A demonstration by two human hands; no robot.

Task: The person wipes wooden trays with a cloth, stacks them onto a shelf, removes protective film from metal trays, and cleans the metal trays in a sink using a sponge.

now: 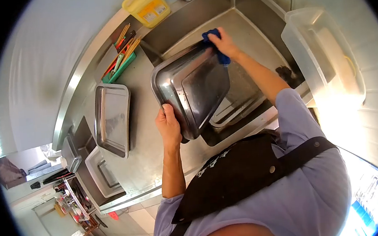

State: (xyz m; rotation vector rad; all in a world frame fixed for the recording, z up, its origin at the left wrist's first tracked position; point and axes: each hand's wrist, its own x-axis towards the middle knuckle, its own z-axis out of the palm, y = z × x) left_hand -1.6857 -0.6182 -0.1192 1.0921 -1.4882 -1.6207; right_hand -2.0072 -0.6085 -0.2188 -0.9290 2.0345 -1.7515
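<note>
A shiny metal tray (198,88) is tilted over the near left edge of the sink (253,37), its underside facing me. My left hand (169,126) grips the tray's near left rim, thumb on top. At the tray's far right edge, my right hand (224,45) is closed on a dark blue cloth (211,35), which drapes over the rim and touches the metal. Part of another tray (230,112) shows low in the sink, partly hidden behind the one I hold.
Left on the steel counter (150,158) lies a second metal tray (112,119). A green basket (121,69) holds chopsticks and utensils. Behind stands a yellow jug (147,7). A clear plastic bin (326,58) is right of the sink; a white tub (102,173) sits far left.
</note>
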